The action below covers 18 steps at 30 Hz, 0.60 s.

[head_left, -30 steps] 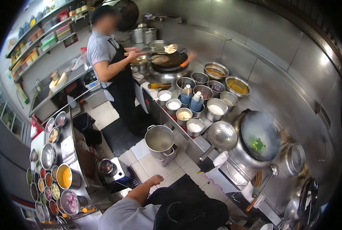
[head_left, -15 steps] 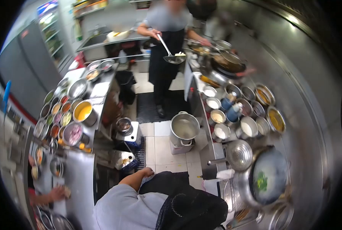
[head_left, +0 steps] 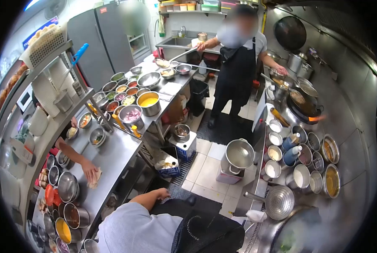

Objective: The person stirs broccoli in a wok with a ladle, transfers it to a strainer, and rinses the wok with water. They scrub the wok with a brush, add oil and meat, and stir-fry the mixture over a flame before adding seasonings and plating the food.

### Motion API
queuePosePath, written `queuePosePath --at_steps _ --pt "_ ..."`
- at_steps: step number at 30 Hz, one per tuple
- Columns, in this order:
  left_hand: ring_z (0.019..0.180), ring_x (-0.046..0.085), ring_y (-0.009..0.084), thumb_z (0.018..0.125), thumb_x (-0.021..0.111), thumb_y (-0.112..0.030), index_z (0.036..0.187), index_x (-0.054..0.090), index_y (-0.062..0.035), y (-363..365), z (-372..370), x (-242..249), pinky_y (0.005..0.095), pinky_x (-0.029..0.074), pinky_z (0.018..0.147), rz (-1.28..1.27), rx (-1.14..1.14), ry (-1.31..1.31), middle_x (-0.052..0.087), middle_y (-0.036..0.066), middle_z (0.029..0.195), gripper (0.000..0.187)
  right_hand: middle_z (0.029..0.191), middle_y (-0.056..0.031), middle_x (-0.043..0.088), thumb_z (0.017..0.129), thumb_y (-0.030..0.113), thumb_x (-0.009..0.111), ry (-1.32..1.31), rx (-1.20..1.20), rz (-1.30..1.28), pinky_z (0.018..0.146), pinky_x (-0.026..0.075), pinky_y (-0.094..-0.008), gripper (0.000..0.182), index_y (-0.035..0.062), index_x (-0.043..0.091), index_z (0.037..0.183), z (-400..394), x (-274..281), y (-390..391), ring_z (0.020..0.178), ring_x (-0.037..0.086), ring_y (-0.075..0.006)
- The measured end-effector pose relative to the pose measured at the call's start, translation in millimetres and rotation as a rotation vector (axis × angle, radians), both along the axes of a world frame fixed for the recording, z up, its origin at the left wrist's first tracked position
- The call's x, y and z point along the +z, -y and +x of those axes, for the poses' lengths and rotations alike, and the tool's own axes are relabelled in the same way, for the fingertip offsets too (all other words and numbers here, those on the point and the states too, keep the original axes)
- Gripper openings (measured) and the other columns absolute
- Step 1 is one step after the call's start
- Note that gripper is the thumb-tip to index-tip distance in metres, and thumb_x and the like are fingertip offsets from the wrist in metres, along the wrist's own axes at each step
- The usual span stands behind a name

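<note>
My left hand is near the bottom centre, its arm bent in front of my grey shirt. Its fingers are curled, with no object visible in them. It is nearest to the dark clothing at my front, above the floor mat. A black cap or cloth covers the lower middle of the view. My right hand does not show. To the right, a perforated strainer lies beside a steaming wok with something green in it.
A co-worker holds a ladle over the left counter's bowls. Another person's hand presses a cloth on the steel counter. A large pot stands ahead. Flame shows at the far wok.
The view has turned left, showing more shelving. The co-worker's ladle has moved over to the left counter's bowls. My left hand stays bent at my front.
</note>
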<state>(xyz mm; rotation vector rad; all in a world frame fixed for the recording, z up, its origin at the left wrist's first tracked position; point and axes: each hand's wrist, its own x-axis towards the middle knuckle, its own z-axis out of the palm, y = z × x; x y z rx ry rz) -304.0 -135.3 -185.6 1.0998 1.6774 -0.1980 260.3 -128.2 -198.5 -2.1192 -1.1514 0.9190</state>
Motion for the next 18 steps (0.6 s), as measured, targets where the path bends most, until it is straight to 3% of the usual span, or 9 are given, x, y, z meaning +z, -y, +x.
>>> queuePosePath --at_steps 2,7,11,14,15,18 --pt "0.044 0.056 0.0221 0.088 0.06 -0.039 0.097 0.074 -0.0161 19.2 -16.0 2.4 0.0368 0.048 0.042 -0.041 0.048 -0.062 0.06 0.009 0.06 0.028 0.091 -0.0152 0.069 0.081 0.017 0.067 -0.001 0.011 0.004 0.068 0.054 -0.0365 0.034 -0.0019 0.066 0.11 -6.1 -0.8 -8.6 0.072 0.067 -0.0246" --pt "0.046 0.056 0.0218 0.087 0.061 -0.04 0.098 0.073 -0.0156 42.3 -32.0 -1.9 0.0376 0.048 0.043 -0.042 0.148 -0.083 0.06 0.008 0.059 0.029 0.092 -0.0154 0.069 0.082 0.017 0.067 0.018 0.039 -0.002 0.069 0.054 -0.0367 0.034 -0.002 0.066 0.11 -19.9 -1.3 -19.9 0.073 0.067 -0.0251" --pt "0.048 0.056 0.0215 0.086 0.061 -0.038 0.099 0.072 -0.0112 35.5 -18.1 -9.0 0.0372 0.046 0.044 0.017 0.134 0.024 0.061 0.009 0.063 0.032 0.092 -0.0156 0.069 0.082 0.018 0.067 0.041 0.043 -0.014 0.07 0.054 -0.0369 0.034 -0.0021 0.066 0.11 -31.6 4.4 -21.6 0.074 0.067 -0.0255" --pt "0.05 0.056 0.0216 0.086 0.062 -0.037 0.098 0.071 -0.0052 18.9 -8.6 -7.6 0.037 0.045 0.046 0.154 -0.001 0.059 0.064 0.009 0.068 0.035 0.093 -0.0157 0.069 0.082 0.018 0.067 0.059 0.037 -0.022 0.07 0.054 -0.0371 0.034 -0.0021 0.066 0.11 -39.0 8.5 -16.0 0.075 0.067 -0.0258" --pt "0.083 0.069 0.0282 0.08 0.061 -0.039 0.096 0.075 -0.0085 10.7 -6.9 -4.8 0.0415 0.054 0.08 0.108 -0.031 0.034 0.073 0.013 0.089 0.037 0.093 -0.0157 0.069 0.082 0.018 0.067 0.068 0.027 -0.024 0.071 0.054 -0.0371 0.035 -0.0021 0.066 0.11 -42.2 9.2 -10.9 0.075 0.067 -0.0259" --pt "0.085 0.069 0.0302 0.08 0.061 -0.04 0.095 0.075 -0.0082 -9.2 -13.4 -37.4 0.0423 0.054 0.08 0.277 -0.053 0.125 0.072 0.015 0.09 0.037 0.093 -0.0159 0.069 0.082 0.018 0.067 0.087 -0.001 -0.049 0.071 0.054 -0.0373 0.035 -0.0022 0.066 0.11 -57.5 5.9 8.4 0.076 0.067 -0.0262"
